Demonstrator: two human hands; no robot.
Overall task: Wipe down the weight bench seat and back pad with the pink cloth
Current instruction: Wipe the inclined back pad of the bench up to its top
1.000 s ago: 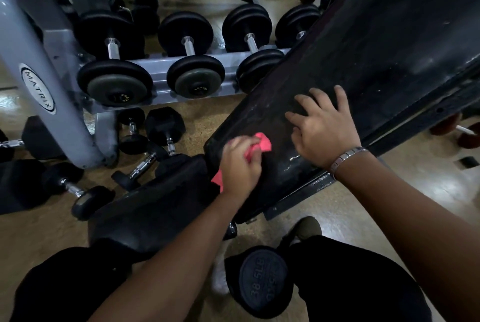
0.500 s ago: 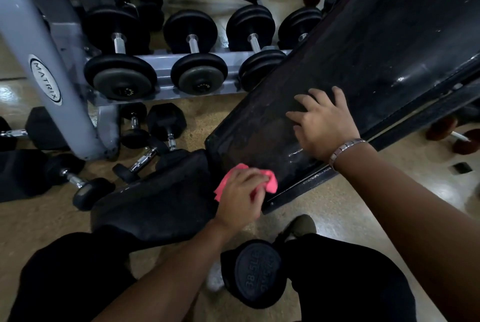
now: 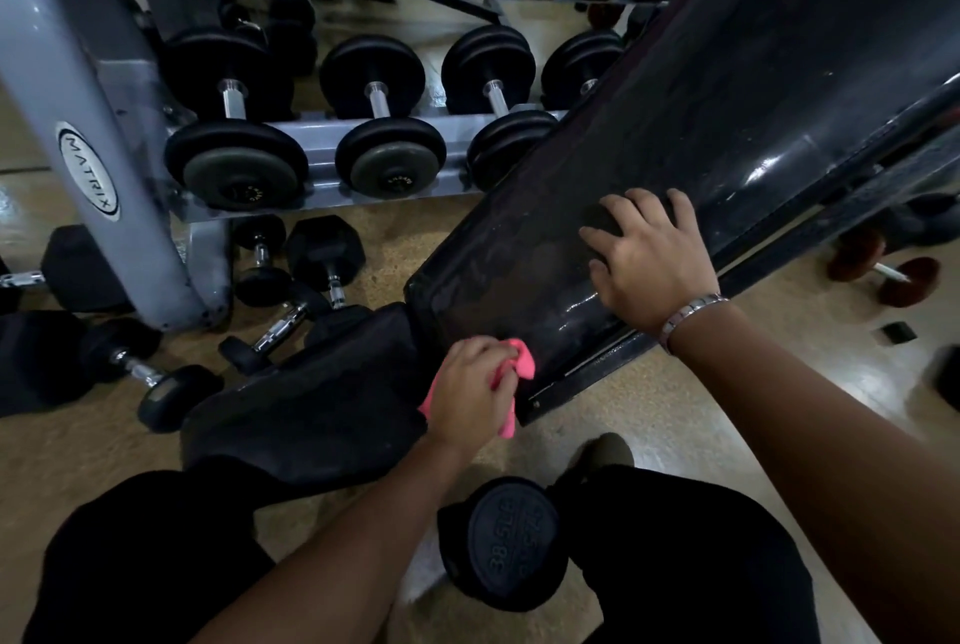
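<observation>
The black back pad (image 3: 701, 113) slopes up from the centre to the top right, its surface shiny. Below and left of its lower end lies the black seat pad (image 3: 311, 404). My left hand (image 3: 475, 389) grips the bunched pink cloth (image 3: 522, 365) at the back pad's lower corner, where the two pads meet. My right hand (image 3: 649, 259) rests on the back pad just above, palm down with fingers spread, a metal bracelet on the wrist.
A grey dumbbell rack (image 3: 78, 124) with several black dumbbells (image 3: 384, 124) stands behind the bench. Loose hex dumbbells (image 3: 291, 290) lie on the floor at left. A 38.5 lb dumbbell (image 3: 504, 539) stands between my legs. Reddish weights (image 3: 883, 269) lie at right.
My left hand has slid the pink cloth down the back pad's lower end to its bottom corner. My right hand has stayed in place on the pad.
</observation>
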